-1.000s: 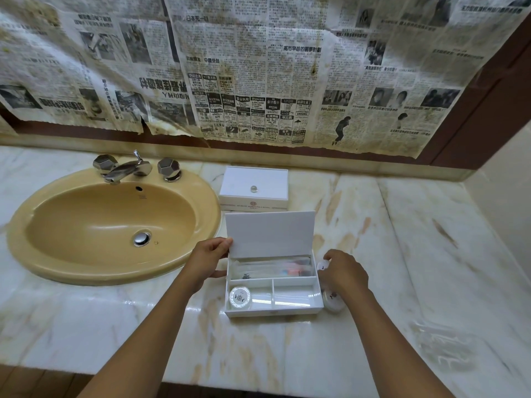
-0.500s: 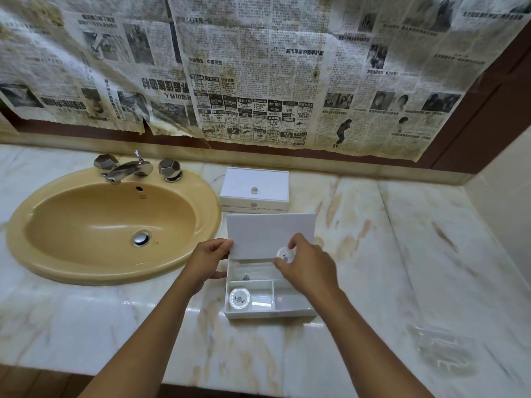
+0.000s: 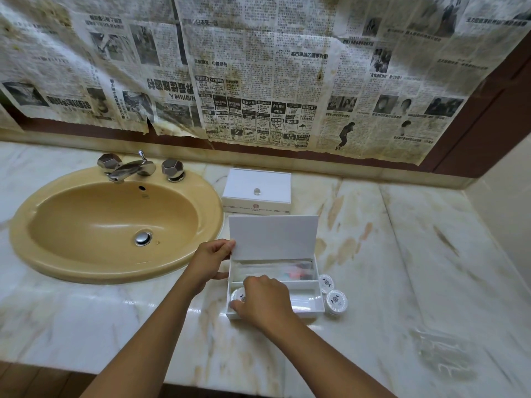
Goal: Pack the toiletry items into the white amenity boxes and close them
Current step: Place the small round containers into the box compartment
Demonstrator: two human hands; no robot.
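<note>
Open amenity box [image 3: 304, 307]: light, rigid, lid [image 3: 273, 237] pinched by left hand [image 3: 211, 261]. Right hand [image 3: 263, 301] closed around round tin [image 3: 238, 295]; small, slippery, best gripped at rim.

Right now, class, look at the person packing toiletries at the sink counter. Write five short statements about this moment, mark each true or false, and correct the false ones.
1. The left hand holds the lid of the open box upright. True.
2. The right hand is inside the sink. False: it is over the front left compartment of the open box, at a round white container.
3. The second white box behind it is closed. True.
4. Two round containers lie on the counter to the right of the open box. True.
5. The back compartment is empty. False: wrapped items lie in it.
</note>
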